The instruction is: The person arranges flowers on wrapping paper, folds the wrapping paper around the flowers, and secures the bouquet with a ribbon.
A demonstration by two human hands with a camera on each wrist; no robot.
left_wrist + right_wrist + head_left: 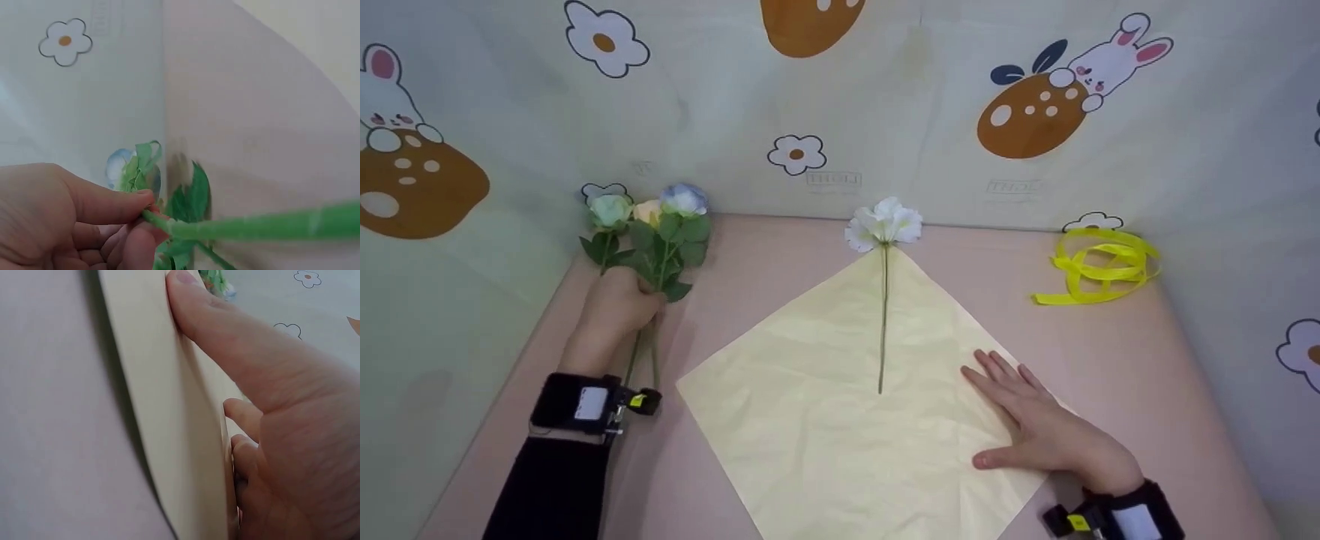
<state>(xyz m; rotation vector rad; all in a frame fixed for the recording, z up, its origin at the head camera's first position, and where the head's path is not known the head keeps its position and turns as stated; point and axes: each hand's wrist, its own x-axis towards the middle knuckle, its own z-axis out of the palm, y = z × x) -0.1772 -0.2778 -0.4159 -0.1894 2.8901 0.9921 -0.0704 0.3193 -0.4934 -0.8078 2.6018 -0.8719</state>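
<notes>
1. Broadly, a pale pink table (1155, 390) carries a cream sheet of paper (825, 435), lightly creased and set cornerwise.
2. Leafy roses (671, 232) cluster at the table's far left: pale green, blue-violet and a partly hidden peach one.
3. One white flower (885, 223), ruffled petals on a thin bare stalk, lies along the sheet, its bloom at the far corner.
4. The right hand (1027, 420), fingers spread, rests on the sheet's right side.
5. The left hand (619, 304) pinches a smooth green stem (253, 226) between thumb and fingers.
</notes>
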